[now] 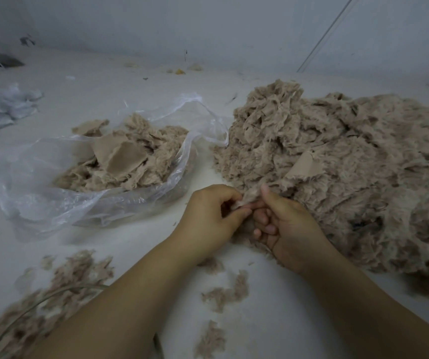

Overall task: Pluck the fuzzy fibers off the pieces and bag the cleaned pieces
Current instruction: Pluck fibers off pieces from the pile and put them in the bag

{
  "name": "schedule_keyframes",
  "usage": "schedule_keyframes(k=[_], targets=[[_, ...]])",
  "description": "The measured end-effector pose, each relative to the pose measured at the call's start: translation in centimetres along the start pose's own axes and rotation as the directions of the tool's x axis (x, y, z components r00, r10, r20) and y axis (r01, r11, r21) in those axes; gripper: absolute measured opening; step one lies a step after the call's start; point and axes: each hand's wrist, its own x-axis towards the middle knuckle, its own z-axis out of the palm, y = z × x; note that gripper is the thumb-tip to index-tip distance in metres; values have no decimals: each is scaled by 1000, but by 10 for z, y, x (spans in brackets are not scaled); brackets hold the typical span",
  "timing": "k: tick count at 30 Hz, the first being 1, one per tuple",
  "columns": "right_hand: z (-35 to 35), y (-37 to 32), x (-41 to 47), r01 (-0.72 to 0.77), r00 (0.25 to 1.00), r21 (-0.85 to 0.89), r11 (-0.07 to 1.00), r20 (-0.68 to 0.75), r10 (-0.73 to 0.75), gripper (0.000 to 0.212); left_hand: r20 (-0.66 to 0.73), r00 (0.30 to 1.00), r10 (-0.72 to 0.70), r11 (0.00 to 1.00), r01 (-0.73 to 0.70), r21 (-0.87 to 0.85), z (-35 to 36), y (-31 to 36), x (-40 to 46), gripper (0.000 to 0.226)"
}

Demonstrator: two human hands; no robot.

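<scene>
Plastic bag (52,182) open on table, holding cleaned pieces (128,156).

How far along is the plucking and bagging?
Early. Done: a modest batch of pieces sits in the clear bag, with plucked fluff near the table's front edge. In hand: left hand and right hand pinch one piece. Left: the big pile.
</scene>
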Motion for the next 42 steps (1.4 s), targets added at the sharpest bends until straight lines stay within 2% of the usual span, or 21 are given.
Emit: schedule_keyframes(k=[2, 5, 9, 12, 13, 15, 19, 21, 24, 26, 28, 30, 32, 35, 39, 42], targets=[[-1, 1, 0, 23, 999, -24, 999, 43, -22, 30, 60, 990, -129, 965, 140, -223, -2, 3, 1, 15], [1, 0, -2, 32, 996, -47, 998, 89, -28, 27, 101, 968, -231, 876, 252, -411, -4, 6, 2, 17], [1, -2, -4, 32, 993, -59, 998, 114, -25, 23, 187, 935, -303, 765, 355, -537, -3, 8, 2, 18], [0, 0, -2, 16, 997, -37, 999, 71, -14, 15, 214, 896, -388, 694, 437, -572, -4, 9, 2, 22], [0, 1, -2, 15, 999, -29, 999, 52, -14, 11, 214, 879, -425, 667, 464, -583, -5, 8, 3, 24], [0, 1, -1, 17, 999, -15, 1000, 30, -16, 17, 222, 855, -469, 631, 500, -593, -5, 8, 5, 28], [2, 0, -2, 29, 999, -46, 999, 39, -27, 17, 263, 873, -411, 706, 487, -514, -5, 11, 2, 33], [2, 1, -2, 31, 999, -45, 999, 28, -30, 25, 248, 882, -400, 715, 470, -518, -4, 8, 1, 25], [3, 1, -3, 32, 999, -14, 999, 29, -32, 23, 187, 876, -445, 692, 469, -549, -5, 5, 3, 46], [3, 1, -3, 34, 999, 8, 999, 30, -35, 24, 152, 859, -489, 665, 480, -573, -5, 4, 5, 43], [3, 1, -3, 38, 999, -7, 999, 26, -38, 20, 199, 845, -497, 633, 510, -582, -7, 5, 4, 40], [2, 2, -3, 36, 999, -24, 999, 22, -36, 17, 319, 840, -439, 662, 543, -516, -7, 4, 2, 40], [1, 1, -3, 30, 999, -23, 999, 15, -30, 20, 426, 815, -392, 681, 568, -462, -9, 3, 1, 27], [2, 0, -4, 16, 1000, -12, 1000, 1, -16, 19, 525, 762, -380, 652, 623, -432, -17, 0, 3, 16], [3, -2, -3, -3, 1000, -25, 1000, -12, 2, 28, 504, 770, -390, 634, 622, -460, -22, -2, 5, 12], [3, -3, -4, -17, 1000, -61, 998, 4, 18, 17, 490, 771, -406, 621, 627, -470, -21, 0, 5, 16]])
